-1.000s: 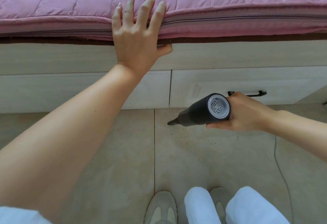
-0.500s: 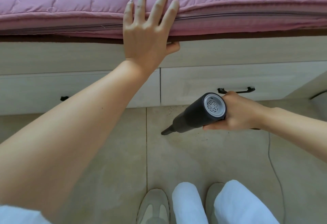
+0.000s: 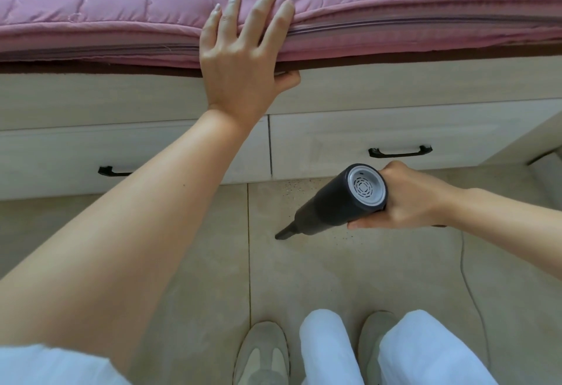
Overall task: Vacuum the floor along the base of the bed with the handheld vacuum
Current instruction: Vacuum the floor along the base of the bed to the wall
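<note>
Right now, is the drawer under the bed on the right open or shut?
Shut. The right drawer front sits flush with the left drawer beside it, its black handle untouched.

Dark handheld vacuum (image 3: 336, 202) tilted, nozzle near floor (image 3: 349, 269).

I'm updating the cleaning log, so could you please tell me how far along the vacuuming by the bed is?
Midway, as far as one view shows. Done: the tile left of the nozzle looks free of specks. In hand: the right hand grips the handheld vacuum, angled down at the floor, while the left hand rests on the pink mattress. Left: dark crumbs lie by the drawer base and under the vacuum.
</note>
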A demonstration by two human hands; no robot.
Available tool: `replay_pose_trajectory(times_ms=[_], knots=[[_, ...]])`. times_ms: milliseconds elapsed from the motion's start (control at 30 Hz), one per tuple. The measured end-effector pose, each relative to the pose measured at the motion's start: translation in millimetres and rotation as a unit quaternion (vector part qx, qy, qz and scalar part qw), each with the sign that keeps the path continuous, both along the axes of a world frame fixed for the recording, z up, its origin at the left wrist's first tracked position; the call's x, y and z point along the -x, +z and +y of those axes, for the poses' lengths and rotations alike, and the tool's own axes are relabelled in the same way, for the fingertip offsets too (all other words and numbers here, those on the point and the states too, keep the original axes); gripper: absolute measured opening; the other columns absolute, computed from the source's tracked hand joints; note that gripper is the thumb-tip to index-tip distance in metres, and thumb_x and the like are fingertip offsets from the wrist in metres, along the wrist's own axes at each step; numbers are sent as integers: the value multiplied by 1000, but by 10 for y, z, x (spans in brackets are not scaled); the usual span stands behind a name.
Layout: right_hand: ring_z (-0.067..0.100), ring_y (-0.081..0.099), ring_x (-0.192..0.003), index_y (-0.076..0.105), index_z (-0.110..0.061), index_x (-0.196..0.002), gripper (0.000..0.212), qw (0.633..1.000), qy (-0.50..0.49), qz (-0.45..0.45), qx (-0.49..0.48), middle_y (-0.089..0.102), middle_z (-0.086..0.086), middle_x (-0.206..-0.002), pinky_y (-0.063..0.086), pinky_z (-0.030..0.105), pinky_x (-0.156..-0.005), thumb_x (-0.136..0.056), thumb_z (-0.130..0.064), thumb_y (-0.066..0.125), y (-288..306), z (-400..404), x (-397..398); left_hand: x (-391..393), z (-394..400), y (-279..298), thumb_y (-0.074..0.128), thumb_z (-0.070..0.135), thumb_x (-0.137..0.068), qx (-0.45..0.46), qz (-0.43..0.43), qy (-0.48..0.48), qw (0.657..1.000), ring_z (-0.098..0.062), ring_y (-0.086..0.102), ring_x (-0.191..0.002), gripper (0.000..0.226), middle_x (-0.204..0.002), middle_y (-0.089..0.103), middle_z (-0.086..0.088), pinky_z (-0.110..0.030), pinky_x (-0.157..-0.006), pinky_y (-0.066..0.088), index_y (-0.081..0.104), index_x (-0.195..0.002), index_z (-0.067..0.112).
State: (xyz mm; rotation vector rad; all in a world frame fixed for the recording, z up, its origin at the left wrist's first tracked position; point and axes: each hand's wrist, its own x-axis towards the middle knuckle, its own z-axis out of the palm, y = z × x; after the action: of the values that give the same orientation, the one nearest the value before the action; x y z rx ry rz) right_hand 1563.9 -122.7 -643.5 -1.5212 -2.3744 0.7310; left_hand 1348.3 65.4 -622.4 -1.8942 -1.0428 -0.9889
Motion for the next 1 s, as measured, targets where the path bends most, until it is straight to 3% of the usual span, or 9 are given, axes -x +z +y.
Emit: replay_pose_trajectory(times_ms=[133, 267, 467, 600, 767, 933, 1000], knots=[[0, 55, -68, 62, -25, -84, 29, 1000, -4, -4, -14, 49, -32, -62, 39, 7, -60, -69, -45, 78, 14, -8, 19, 8, 4, -5, 68, 68, -61, -3, 1, 3, 1000, -33, 64, -119, 80, -132, 65, 4, -49, -98, 51, 63, -131, 28], [-11, 52, -59, 54, -29, -73, 30, 1000, -1, -12, 6, 52, -30, -55, 36, 5, -56, -67, -44, 79, 54, -33, -34, 2, 6, -1, 70, 70, -59, -2, 4, 8, 1000, -33, 64, -119, 83, -132, 65, 4, -49, -97, 52, 62, -131, 29], [4, 59, -65, 60, -28, -81, 32, 1000, -5, -14, -14, 58, -23, -63, 42, 13, -57, -67, -55, 72, 68, -75, -124, 13, 6, -5, 68, 70, -60, -6, 12, 7, 1000, -33, 64, -119, 84, -133, 64, 4, -50, -97, 52, 60, -132, 29], [-1, 58, -65, 56, -35, -82, 30, 1000, -22, -3, 1, 59, -25, -64, 41, 12, -56, -66, -54, 73, 53, -94, -210, 27, 2, -6, 68, 68, -59, -5, 20, 10, 1000, -33, 63, -120, 86, -134, 64, 4, -50, -97, 52, 57, -134, 29], [-7, 56, -62, 51, -41, -65, 29, 999, -16, -18, 44, 58, -29, -61, 36, 7, -53, -66, -41, 80, 107, -179, -229, 37, 5, -8, 69, 70, -58, -4, 24, 14, 1000, -35, 63, -119, 89, -136, 63, 3, -50, -98, 52, 55, -135, 28], [-3, 60, -69, 59, -34, -77, 31, 997, -14, -21, 67, 63, -21, -69, 46, 18, -58, -62, -58, 71, 122, -205, -268, 25, -12, 3, 67, 68, -58, -3, 19, 9, 1000, -36, 64, -119, 87, -135, 63, 2, -51, -97, 52, 56, -135, 27], [-2, 60, -69, 60, -33, -78, 29, 997, -9, -18, 69, 63, -21, -69, 45, 17, -58, -64, -54, 74, 132, -200, -284, 23, -18, 18, 68, 68, -59, 2, 18, 7, 1000, -37, 63, -119, 87, -135, 63, 2, -51, -98, 52, 57, -135, 27]])
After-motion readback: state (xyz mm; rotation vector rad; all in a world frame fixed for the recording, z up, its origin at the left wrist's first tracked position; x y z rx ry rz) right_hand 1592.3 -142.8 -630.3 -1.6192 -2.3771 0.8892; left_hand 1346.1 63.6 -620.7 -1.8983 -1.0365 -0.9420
